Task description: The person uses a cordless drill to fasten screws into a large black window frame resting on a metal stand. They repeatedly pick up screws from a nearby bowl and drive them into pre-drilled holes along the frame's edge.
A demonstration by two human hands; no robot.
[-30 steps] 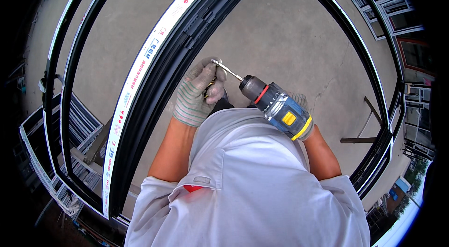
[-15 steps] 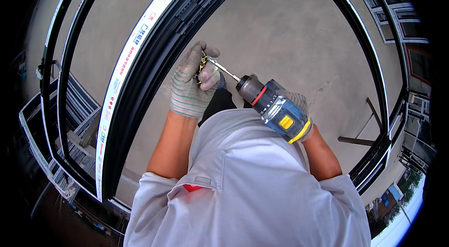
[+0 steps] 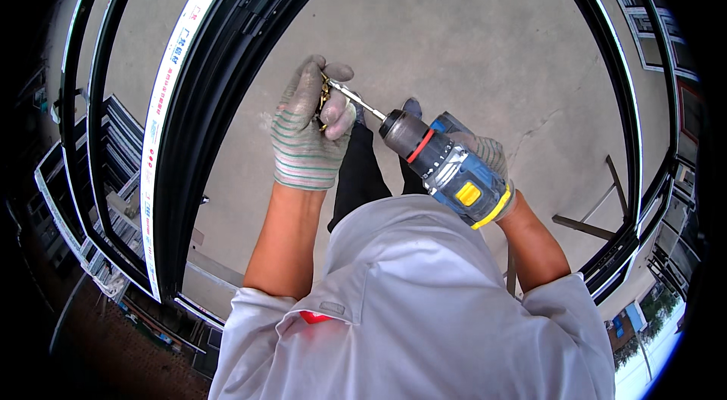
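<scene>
My left hand [image 3: 312, 124], in a striped knit work glove, is closed around several brass-coloured screws [image 3: 324, 103], partly hidden by the fingers. My gloved right hand [image 3: 488, 155] grips a blue and grey cordless drill [image 3: 447, 165] with a red ring and yellow trim; the drill body covers much of that hand. From its chuck a long silver driver bit [image 3: 356, 99] points up and left. The bit's tip meets the screws at my left fingertips; whether a screw sits on it I cannot tell.
A black metal frame [image 3: 219, 59] with a white printed protective strip [image 3: 170, 74] curves past on my left. Another dark frame side [image 3: 617, 90] stands on the right, with a metal bracket [image 3: 583, 227] near it. Concrete floor [image 3: 485, 29] lies below; stacked profiles [image 3: 121, 150] are at far left.
The black frame has shifted left in view, and more of my legs and feet shows. Both hands keep nearly the same pose, with the bit still at the screws.
</scene>
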